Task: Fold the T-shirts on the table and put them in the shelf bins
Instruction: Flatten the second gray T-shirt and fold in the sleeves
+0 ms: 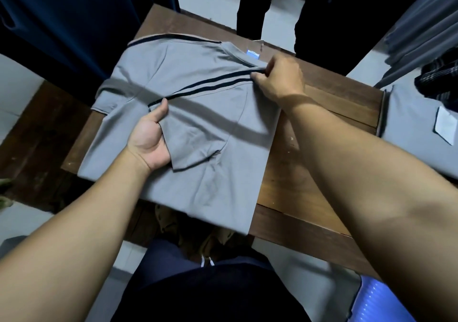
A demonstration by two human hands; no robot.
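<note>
A grey T-shirt [203, 133] with two dark stripes along the shoulder lies spread on a small wooden table [292, 173], its hem hanging over the near edge. My left hand [151, 138], palm up, holds the folded-over sleeve with the thumb on top of the fabric near the end of the stripes. Near the collar, my right hand [277, 76] pinches the striped shoulder seam. A blue label shows at the collar. The shirt's left sleeve lies flat toward the table's left edge.
Another grey garment [416, 133] with a white tag lies at the right, a dark checked cloth [441, 81] on top of it. A person in dark trousers [250, 4] stands beyond the table. Dark blue fabric [74, 12] hangs at the left. A blue ribbed object [379, 302] sits bottom right.
</note>
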